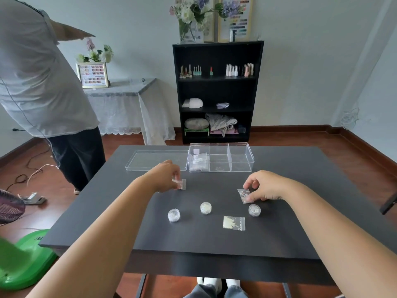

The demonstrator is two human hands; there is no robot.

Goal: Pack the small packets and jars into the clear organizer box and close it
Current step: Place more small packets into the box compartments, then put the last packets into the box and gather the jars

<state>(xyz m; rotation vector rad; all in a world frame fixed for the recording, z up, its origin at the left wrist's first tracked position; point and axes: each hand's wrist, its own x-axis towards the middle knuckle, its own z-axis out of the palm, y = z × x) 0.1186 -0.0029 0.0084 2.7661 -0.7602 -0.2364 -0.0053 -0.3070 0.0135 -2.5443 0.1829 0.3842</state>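
The clear organizer box (240, 157) stands open at the far middle of the dark table (107, 211), with packets in its left compartments. Its clear lid (156, 160) lies flat to the left of it. My left hand (165, 176) pinches a small clear packet (180, 184) just above the table. My right hand (265, 186) grips another small packet (243, 195) that rests on the table. Three small round jars sit in front: one at the left (173, 215), one in the middle (205, 208), one at the right (254, 210). A packet of pale yellow beads (233, 223) lies near them.
Another person (43, 93) stands at the table's far left corner. A black shelf (217, 91) with nail polish bottles stands against the back wall. A green object (23, 259) and cables lie on the floor at the left. My feet show under the table's front edge.
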